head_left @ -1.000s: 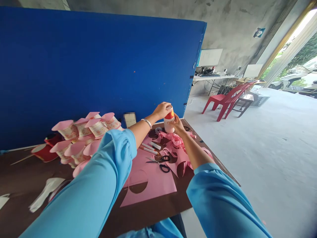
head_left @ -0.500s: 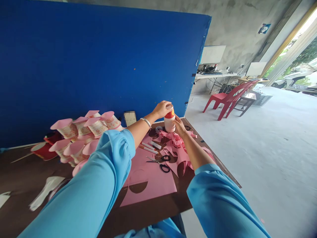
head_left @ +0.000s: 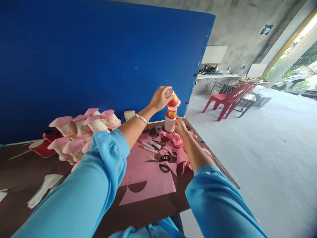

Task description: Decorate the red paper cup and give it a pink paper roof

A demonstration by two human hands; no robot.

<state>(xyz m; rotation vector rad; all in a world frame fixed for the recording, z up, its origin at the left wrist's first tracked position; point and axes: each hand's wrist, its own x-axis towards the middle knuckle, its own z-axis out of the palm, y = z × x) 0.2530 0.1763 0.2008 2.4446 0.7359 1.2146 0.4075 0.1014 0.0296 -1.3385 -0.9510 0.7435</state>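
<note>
My left hand is closed on an upside-down red paper cup, tilted above a stack of paper cups. The stack's top is a red paper cup with a yellow emblem, over white rims. My right hand grips the stack's right side low down; its fingertips are partly hidden. Black-handled scissors lie on a pink paper sheet with round cut-outs. Several markers are beside them, and crumpled pink scraps lie below my right hand.
Decorated cups with pink paper discs are piled at the left, near a red cup on its side. A white plastic-like item lies nearer. A blue panel stands behind the table; red chairs are on the right.
My left hand has moved up, raising and tilting a red cup off the stack, and another red cup now shows below it. My right hand stays at the stack.
</note>
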